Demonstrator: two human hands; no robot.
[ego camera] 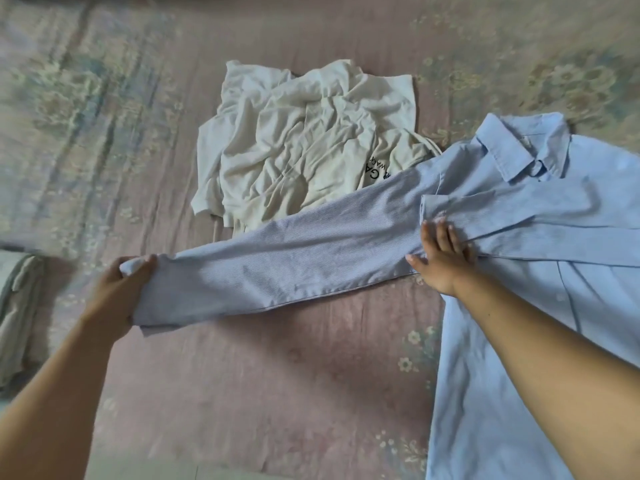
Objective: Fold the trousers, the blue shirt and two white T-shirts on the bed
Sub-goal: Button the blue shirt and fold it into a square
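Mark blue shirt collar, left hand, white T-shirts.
Collar [523, 147]: head view, middle of the collar band.
Left hand [119, 292]: head view, back of hand.
White T-shirts [298, 140]: head view, crumpled middle.

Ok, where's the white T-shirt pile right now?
In the head view the white T-shirt pile lies crumpled at upper centre of the bed, its near-right edge under the blue shirt sleeve.
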